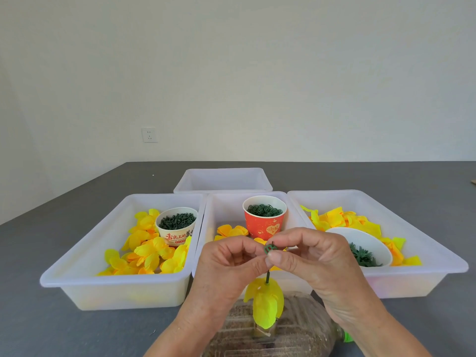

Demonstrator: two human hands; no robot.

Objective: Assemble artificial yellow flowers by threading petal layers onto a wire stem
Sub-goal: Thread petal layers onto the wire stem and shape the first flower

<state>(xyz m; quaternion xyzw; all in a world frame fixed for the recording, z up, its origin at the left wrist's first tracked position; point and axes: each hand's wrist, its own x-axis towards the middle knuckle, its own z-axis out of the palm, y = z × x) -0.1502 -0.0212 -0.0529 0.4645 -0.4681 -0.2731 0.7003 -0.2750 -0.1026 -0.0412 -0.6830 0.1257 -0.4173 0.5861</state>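
My left hand (229,264) pinches a thin dark green wire stem (268,276) near its top. Yellow petal layers (266,302) hang on the stem below my fingers, drooping downward. My right hand (309,256) holds a small green ring-shaped disc (269,248) between thumb and forefinger at the stem's upper tip. Both hands meet above the middle white tray (206,228). The stem's lower end is hidden behind the petals.
Left tray (85,256) holds yellow petals and a white cup of dark green pieces (177,222). A red cup of green rings (264,215) stands in the middle tray. Right tray (422,240) holds yellow petals and a white bowl (365,243). A sand-filled bottle (296,336) lies before me.
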